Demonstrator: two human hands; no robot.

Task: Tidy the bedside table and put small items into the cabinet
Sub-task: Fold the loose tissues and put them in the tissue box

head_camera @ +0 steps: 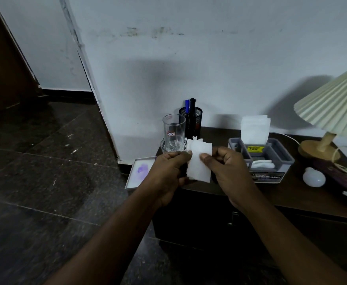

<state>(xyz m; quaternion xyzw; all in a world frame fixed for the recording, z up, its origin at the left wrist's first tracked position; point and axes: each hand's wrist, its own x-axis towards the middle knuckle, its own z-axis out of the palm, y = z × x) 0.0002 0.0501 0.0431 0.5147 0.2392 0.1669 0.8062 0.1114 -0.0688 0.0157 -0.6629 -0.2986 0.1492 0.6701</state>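
I pinch the tissue (199, 165) with my left hand (168, 171) and right hand (228, 167), above the table (291, 192) front edge, probably to fold it flat before storing.

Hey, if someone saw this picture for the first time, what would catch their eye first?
Most likely the white tissue at the centre, pinched between the left hand and the right hand over the front edge of the bedside table. Next, the clear glass just behind the left hand, and the pleated lamp at the far right.
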